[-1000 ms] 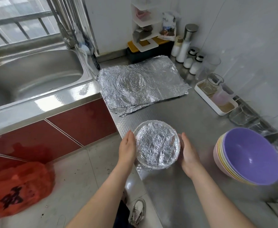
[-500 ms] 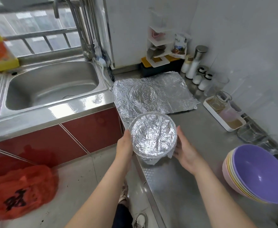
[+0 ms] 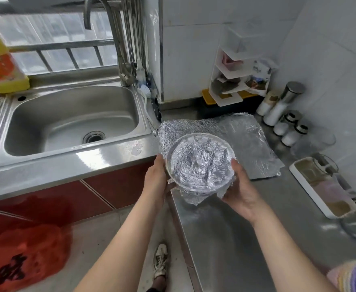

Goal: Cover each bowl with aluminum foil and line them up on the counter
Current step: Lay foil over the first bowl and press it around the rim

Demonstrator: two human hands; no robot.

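A bowl covered with crinkled aluminum foil point(image 3: 200, 162) is held in the air above the front edge of the steel counter point(image 3: 236, 228). My left hand point(image 3: 156, 178) grips its left side and my right hand point(image 3: 239, 190) cups its right side from below. Loose foil ends hang under the bowl. Behind it a stack of flat foil sheets point(image 3: 246, 142) lies on the counter. A stack of plastic bowls point(image 3: 354, 277), purple on top, shows only partly at the lower right corner.
A steel sink point(image 3: 71, 121) with a tall tap is at the left, a yellow detergent bottle point(image 3: 2, 66) behind it. Shakers point(image 3: 286, 123), a white rack and a white tray point(image 3: 322, 188) line the right wall. A red bag point(image 3: 23, 258) lies on the floor.
Both hands have lifted the foil-covered bowl off the counter and carried it up and away from me, toward the foil sheets. The view has tilted up, so the plastic bowls slid to the corner.
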